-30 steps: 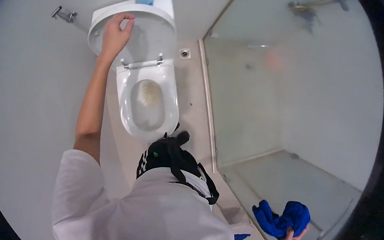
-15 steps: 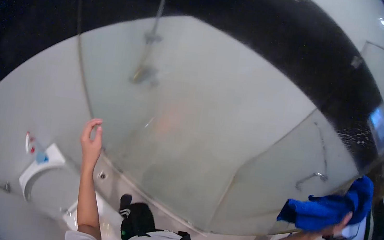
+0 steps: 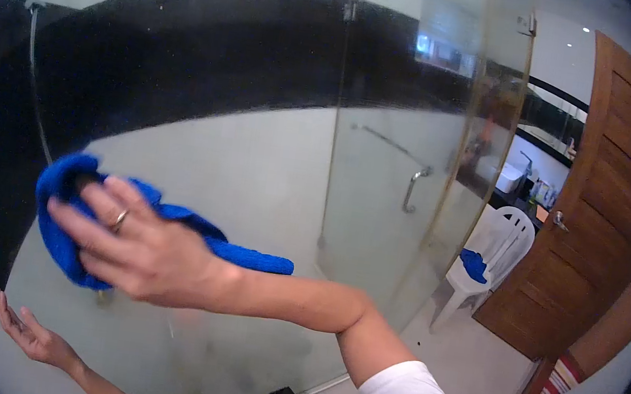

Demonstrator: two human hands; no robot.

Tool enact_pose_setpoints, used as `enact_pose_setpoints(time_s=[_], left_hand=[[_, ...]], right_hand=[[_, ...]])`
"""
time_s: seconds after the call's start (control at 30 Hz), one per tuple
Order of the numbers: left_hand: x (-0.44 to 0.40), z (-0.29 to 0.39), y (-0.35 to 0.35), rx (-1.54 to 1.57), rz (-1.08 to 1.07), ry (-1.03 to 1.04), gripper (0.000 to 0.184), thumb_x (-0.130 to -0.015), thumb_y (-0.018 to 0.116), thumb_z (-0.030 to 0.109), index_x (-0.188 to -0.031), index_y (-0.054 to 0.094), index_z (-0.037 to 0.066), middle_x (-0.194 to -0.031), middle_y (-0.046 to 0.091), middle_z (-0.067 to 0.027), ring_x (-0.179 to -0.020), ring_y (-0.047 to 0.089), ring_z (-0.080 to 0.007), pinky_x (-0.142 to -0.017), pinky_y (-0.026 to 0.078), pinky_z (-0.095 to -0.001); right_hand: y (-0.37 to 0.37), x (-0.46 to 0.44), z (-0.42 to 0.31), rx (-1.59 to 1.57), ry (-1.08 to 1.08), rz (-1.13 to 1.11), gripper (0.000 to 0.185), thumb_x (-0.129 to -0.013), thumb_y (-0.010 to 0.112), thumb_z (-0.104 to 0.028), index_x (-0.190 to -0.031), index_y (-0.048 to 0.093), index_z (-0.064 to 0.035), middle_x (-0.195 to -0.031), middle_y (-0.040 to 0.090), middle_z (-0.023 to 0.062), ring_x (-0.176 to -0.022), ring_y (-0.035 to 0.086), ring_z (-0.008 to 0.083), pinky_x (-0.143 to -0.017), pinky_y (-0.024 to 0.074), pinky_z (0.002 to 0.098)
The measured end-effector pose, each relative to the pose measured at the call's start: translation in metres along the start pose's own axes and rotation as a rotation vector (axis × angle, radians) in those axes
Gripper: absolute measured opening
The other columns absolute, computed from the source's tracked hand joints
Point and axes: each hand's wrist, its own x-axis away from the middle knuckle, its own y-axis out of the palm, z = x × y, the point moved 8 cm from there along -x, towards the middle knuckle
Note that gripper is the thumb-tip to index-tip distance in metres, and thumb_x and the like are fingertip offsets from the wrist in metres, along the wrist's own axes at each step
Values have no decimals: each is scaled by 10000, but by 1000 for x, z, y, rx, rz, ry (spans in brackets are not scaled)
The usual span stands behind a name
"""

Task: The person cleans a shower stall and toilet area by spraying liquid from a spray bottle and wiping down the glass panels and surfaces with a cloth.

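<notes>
While the right hand (image 3: pixel 152 255) reaches across in front of the body, the blue cloth (image 3: pixel 196 225) is bunched in its grip, with the fingers bent over the fabric and 1 ring (image 3: pixel 119 220) showing on them. Taking 12 o'clock as straight up in the view, the cloth's long axis runs roughly from 9 to 3 o'clock: its thick, folded end lies past the fingertips at 9, and a narrow tail hangs out above the wrist toward 3. From the left hand (image 3: pixel 34 337), the cloth lies between 12 and 1 o'clock. That hand is well apart from the right, between 7 and 8 o'clock from it, its fingers loosely spread and nothing visible in them; of the 2 hands, the right is the nearer, being on the cloth itself.

Beyond both hands stands the shower glass (image 3: pixel 269 183), a barrier facing the cloth; whether they touch cannot be told. A metal handle (image 3: pixel 411 191) sits on the glass at 2 o'clock from the right hand. Farther off, toward 3, a white chair (image 3: pixel 501 252) carries a second cloth (image 3: pixel 474 266), also blue. A wooden door (image 3: pixel 612 180) stands past the chair, and a sink (image 3: pixel 509 177) rests on a dark surface (image 3: pixel 508 200) between 2 and 3 o'clock.
</notes>
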Motion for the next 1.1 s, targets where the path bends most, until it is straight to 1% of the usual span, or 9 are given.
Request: enact_pose_setpoints(time_s=[0.17,0.3,0.43,0.57,0.6,0.77,0.9,1.03,1.1], left_hand=[[2,-11,12,-134,-79,180,365,-889,416,40,-1247,437,-30,-1322,421,-174,-1236,390,-286,-1050,277,-399],[-11,-30,-2,-157,-147,144,390,-919,380,106,-1283,409,-31,-1355,381,-168,-1257,360,-292,-1042,275,-404],[-20,-41,7,-215,-116,227,390,-928,388,141,-1286,423,-10,-1360,391,-153,-1259,357,-291,-1061,232,-406],[-23,-44,3,-218,-43,291,391,-927,403,178,-1265,450,-13,-1333,416,-167,-1242,374,-298,-1051,250,-409],[-24,-47,4,-284,-40,257,403,-930,397,198,-1265,448,-21,-1331,411,-181,-1244,368,-305,-1049,252,-411],[-20,-9,9,-117,123,255,445,-901,490,384,-1164,559,31,-1196,476,-165,-1096,452,-326,-928,337,-444],[-25,-2,7,-173,111,228,414,-916,477,341,-1148,569,10,-1186,484,-183,-1079,470,-325,-914,355,-444],[-29,-4,5,-150,112,248,394,-921,478,310,-1132,581,-7,-1176,495,-201,-1054,493,-332,-911,369,-434],[-27,-1,8,-159,117,266,385,-921,482,298,-1127,584,-11,-1171,500,-206,-1049,498,-332,-908,374,-430]], right_hand=[[-146,-3,130,374,244,-345,237,-665,538,-18,-891,606,-9,-1094,576,158,-1011,528,279,-894,407,380],[-395,25,283,864,660,-85,375,-716,523,30,-1088,574,26,-1157,561,145,-1072,532,239,-958,385,316],[-284,-27,270,789,521,19,354,-721,551,-12,-1073,575,20,-1099,570,138,-1013,549,252,-937,397,326],[-3,-84,153,408,199,-643,209,-672,575,-61,-878,605,-42,-966,569,167,-906,557,316,-792,471,410],[48,-96,101,307,-97,-474,168,-665,577,-82,-823,631,-65,-956,570,162,-921,553,311,-802,461,419],[121,-91,71,-29,-131,-377,165,-643,577,-183,-532,565,-62,-975,582,147,-840,541,313,-751,474,423],[-32,-130,231,281,-27,-459,278,-579,545,39,-833,649,-7,-1072,579,199,-971,560,355,-871,458,390],[-291,-116,404,969,420,-227,358,-687,565,-71,-1033,635,-8,-1126,585,152,-1064,546,294,-927,416,359],[-377,-76,507,656,483,3,293,-735,601,-217,-971,638,-48,-1018,621,157,-953,584,317,-881,434,380]])
